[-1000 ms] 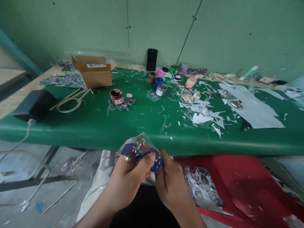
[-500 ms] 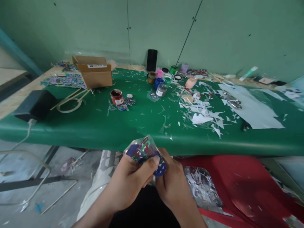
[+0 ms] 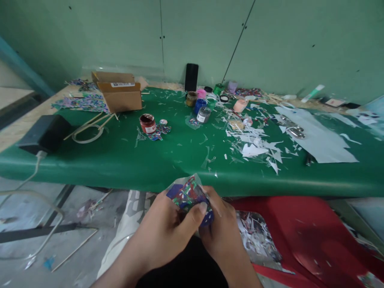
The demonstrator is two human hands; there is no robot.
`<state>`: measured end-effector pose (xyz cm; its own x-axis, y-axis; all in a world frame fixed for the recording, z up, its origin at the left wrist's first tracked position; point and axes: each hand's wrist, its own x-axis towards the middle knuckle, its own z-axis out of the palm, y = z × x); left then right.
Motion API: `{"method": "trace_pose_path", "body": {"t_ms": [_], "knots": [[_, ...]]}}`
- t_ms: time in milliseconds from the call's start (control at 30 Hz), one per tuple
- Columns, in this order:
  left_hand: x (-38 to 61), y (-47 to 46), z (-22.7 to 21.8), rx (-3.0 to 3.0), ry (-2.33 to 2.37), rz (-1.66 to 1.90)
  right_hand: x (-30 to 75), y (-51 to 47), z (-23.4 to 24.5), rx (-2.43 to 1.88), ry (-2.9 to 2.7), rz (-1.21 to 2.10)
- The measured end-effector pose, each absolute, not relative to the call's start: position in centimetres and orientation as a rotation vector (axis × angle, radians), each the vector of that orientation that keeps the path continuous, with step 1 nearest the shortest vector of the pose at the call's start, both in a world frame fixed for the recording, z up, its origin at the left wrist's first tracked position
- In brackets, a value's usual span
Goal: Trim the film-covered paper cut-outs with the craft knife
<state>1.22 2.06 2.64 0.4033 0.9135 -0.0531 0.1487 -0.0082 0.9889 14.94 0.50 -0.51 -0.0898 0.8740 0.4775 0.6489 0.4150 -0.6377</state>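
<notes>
Left fingers (image 3: 193, 218) and right fingers (image 3: 216, 201) grip a thin, glossy, clear-cornered film piece (image 3: 189, 193) patched with blue, red and green.

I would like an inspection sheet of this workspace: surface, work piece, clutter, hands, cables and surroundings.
Surface: green table cover, strewn with scraps.
Work piece: painted clear film, blue, red and green.
Clutter: white paper scraps, cardboard box, open red paint jar, grey paint jar.
Hands: left hand grips the film, thumb on top; right hand at its right edge, grip partly hidden.
Cables: white cable from black box-shaped device, running over the front edge.
Surroundings: green wall behind, red plastic chair at lower right.
</notes>
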Motion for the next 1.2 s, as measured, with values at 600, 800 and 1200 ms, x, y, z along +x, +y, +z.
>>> {"method": "trace_pose_path", "body": {"t_ms": [600,800,1200], "knots": [[1.3,2.6,1.2,1.204,0.915,0.929,14.4,0.3,-0.5,-1.229,-1.768,0.421],[1.1,2.8,1.4,1.287,0.914,0.904,14.5,0.3,-0.9,-1.208,-1.749,0.467],[1.1,2.3,2.0,1.203,0.918,0.841,14.4,0.3,-1.2,-1.245,-1.644,0.594]]}}
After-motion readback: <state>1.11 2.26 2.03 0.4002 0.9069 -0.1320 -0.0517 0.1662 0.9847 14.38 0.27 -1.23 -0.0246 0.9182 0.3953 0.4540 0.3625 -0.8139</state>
